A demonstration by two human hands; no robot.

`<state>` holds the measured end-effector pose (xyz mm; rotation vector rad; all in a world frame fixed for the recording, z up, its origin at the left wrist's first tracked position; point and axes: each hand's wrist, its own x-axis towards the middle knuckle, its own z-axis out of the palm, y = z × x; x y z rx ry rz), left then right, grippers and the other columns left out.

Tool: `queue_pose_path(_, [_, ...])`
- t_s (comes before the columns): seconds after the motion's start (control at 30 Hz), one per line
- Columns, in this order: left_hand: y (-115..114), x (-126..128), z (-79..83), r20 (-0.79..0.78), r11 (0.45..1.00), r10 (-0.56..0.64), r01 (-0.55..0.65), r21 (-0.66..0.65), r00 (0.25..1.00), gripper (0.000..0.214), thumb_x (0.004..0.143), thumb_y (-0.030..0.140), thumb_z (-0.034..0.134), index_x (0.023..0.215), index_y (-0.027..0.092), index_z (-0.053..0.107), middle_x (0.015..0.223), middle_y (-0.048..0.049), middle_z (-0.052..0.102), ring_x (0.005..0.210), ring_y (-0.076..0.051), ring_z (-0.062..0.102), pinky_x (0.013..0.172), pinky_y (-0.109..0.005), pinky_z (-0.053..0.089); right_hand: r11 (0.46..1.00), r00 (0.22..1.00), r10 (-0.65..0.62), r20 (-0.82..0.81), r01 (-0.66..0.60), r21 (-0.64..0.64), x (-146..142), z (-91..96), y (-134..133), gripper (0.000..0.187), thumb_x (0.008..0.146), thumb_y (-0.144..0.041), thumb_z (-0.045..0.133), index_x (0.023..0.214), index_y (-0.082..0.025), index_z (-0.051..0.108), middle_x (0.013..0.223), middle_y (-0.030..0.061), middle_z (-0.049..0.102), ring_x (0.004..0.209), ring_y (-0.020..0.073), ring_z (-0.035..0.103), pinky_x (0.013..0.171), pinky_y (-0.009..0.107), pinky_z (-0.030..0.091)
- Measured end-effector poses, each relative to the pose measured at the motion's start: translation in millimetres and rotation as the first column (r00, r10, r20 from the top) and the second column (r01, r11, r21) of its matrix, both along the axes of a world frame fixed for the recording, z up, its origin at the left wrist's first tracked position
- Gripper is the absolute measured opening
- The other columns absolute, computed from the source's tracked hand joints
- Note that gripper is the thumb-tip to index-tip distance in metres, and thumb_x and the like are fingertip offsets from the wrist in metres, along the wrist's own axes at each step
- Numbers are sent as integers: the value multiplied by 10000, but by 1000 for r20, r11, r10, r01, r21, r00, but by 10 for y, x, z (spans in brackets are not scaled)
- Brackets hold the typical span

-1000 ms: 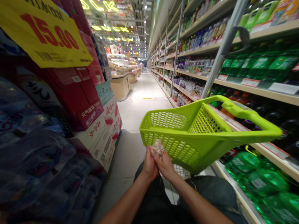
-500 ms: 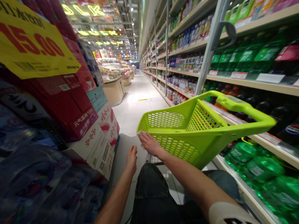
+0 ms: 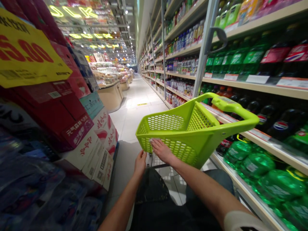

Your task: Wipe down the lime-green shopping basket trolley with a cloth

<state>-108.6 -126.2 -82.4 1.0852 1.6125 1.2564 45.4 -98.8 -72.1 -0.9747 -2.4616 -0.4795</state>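
Note:
A lime-green plastic shopping cart (image 3: 204, 142) stands before my knees, its perforated basket looking bare inside. My right hand (image 3: 163, 152) lies against the basket's near side wall, fingers together over a thin white wipe (image 3: 151, 141). Only a small edge of that wipe shows past the fingertips. Lower and to the left, my left hand (image 3: 140, 163) has its fingers bunched at the basket's bottom front corner, appearing to grip the edge. Its fingertips are partly hard to make out. The cart's handle (image 3: 237, 110) points right, toward the shelves.
Drink shelves (image 3: 255, 81) with green and dark bottles run along the right, close to the cart. Stacked drink cartons (image 3: 89, 146) and wrapped bottle packs (image 3: 36, 189) rise at the left under a yellow price sign (image 3: 31, 48). A tiled aisle (image 3: 130, 112) leads ahead past food counters (image 3: 110, 96).
My right hand has slid with the wipe from the basket's top rim down onto its side wall. My left hand has come rightward to the bottom corner. The view has shifted slightly right.

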Motion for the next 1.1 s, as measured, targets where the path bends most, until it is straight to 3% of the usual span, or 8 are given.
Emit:
queue_pose_path(0.07, [-5, 50, 11, -27, 1000, -10, 11, 11, 1000, 281, 706, 277, 555, 955, 150, 594, 1110, -130, 604, 1104, -252, 512, 961, -389, 355, 999, 998, -14, 54, 17, -52, 92, -234, -94, 229, 840, -165, 464, 990, -95, 622, 1162, 126, 578, 1176, 229, 448, 962, 399, 407])
queue_pose_path(0.13, [1, 80, 25, -69, 1000, -15, 16, 23, 998, 288, 709, 271, 547, 971, 159, 584, 1106, -123, 606, 1111, -256, 504, 966, -402, 347, 999, 999, -33, 32, 34, -39, 137, -281, -147, 234, 844, -172, 462, 1005, -106, 617, 1161, 117, 581, 1174, 230, 449, 956, 400, 411])
queue_pose_path(0.3, [71, 189, 59, -383, 968, -37, 128, 215, 923, 361, 725, 233, 482, 1077, 167, 529, 1201, -107, 542, 1171, -242, 442, 1022, -407, 287, 992, 988, -68, -139, 82, 93, 137, 225, 20, 320, 876, -142, 377, 1159, -133, 526, 1318, 101, 435, 1296, 225, 256, 1036, 465, 289])
queue_pose_path(0.37, [87, 243, 50, -494, 939, -58, 216, 269, 867, 395, 727, 223, 464, 1113, 151, 506, 1235, -118, 509, 1195, -248, 413, 1030, -418, 280, 993, 993, -60, -105, 70, 90, 168, 247, 74, 321, 872, -132, 378, 1157, -118, 526, 1318, 106, 434, 1291, 223, 268, 1029, 452, 306])
queue_pose_path(0.57, [51, 272, -44, -680, 892, -71, 352, 284, 730, 443, 746, 233, 433, 1172, 114, 456, 1290, -158, 438, 1220, -270, 373, 1008, -455, 313, 999, 996, -45, 79, 46, -6, 381, -332, -148, 230, 842, -167, 461, 995, -109, 622, 1174, 103, 574, 1186, 227, 437, 963, 400, 402])
queue_pose_path(0.8, [53, 424, -57, -716, 890, -77, 371, 264, 694, 452, 745, 213, 433, 1183, 102, 443, 1294, -176, 427, 1224, -281, 362, 996, -465, 324, 974, 978, -169, -120, 184, 133, 583, 220, -124, 336, 876, -133, 367, 1181, -146, 507, 1333, 85, 419, 1301, 224, 243, 1032, 462, 283])
queue_pose_path(1.0, [-12, 537, -118, -750, 862, -107, 436, 257, 653, 447, 733, 204, 446, 1177, 150, 453, 1288, -142, 447, 1209, -275, 382, 982, -474, 337, 991, 990, -133, 50, 133, 11, 672, -344, -323, 232, 831, -157, 475, 1013, -110, 610, 1189, 123, 559, 1195, 241, 426, 963, 433, 387])
queue_pose_path(1.1, [-9, 545, -113, -769, 863, -103, 441, 245, 631, 444, 735, 206, 442, 1174, 139, 455, 1286, -153, 446, 1207, -280, 385, 978, -476, 338, 993, 993, -117, -9, 117, 33, 685, -288, -394, 240, 837, -159, 468, 1035, -127, 600, 1202, 114, 552, 1213, 227, 405, 971, 424, 378])
